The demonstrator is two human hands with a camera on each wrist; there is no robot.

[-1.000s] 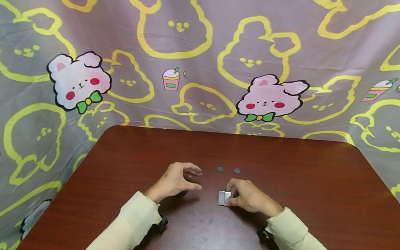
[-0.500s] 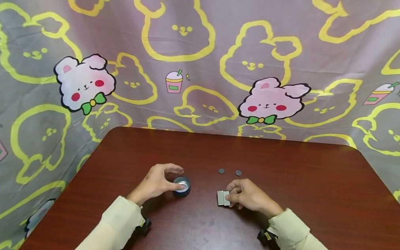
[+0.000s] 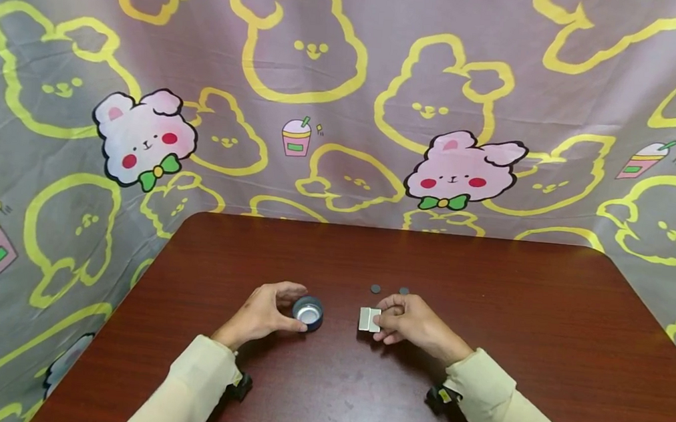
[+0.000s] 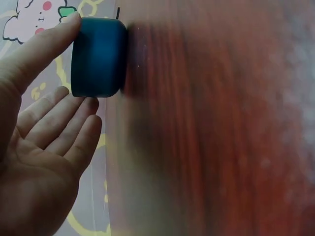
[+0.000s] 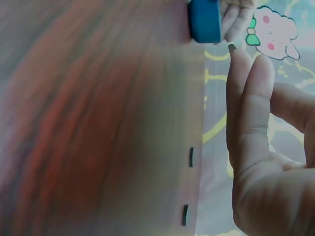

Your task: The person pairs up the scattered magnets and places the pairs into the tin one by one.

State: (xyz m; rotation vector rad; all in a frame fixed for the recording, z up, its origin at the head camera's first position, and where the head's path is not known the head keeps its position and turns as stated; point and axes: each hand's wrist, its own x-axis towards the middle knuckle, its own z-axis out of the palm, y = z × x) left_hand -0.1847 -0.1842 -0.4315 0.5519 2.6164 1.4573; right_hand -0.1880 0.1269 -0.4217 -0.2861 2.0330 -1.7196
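In the head view my left hand [image 3: 265,312] has its thumb and fingers around the rim of a small round dark-blue dish [image 3: 308,313] with a silvery inside. The dish [image 4: 98,58] rests on the table in the left wrist view, the thumb at one edge and fingertips near the other. To its right, my right hand [image 3: 413,319] pinches a small silver rectangular piece [image 3: 369,320] with a line down its middle. That piece looks slightly raised off the table. From the right wrist it is mostly hidden behind the fingers [image 5: 256,108].
Two small dark discs lie just beyond the right hand: one disc [image 3: 375,289] is fully visible, the other [image 3: 404,290] partly covered by the hand. All this is on a brown wooden table [image 3: 286,247]. A patterned curtain [image 3: 347,104] hangs behind its far edge.
My left hand has shifted left, bringing the dish into sight, and its thumb has slid from over the dish to the near rim. My right hand has moved slightly left with the silver piece.
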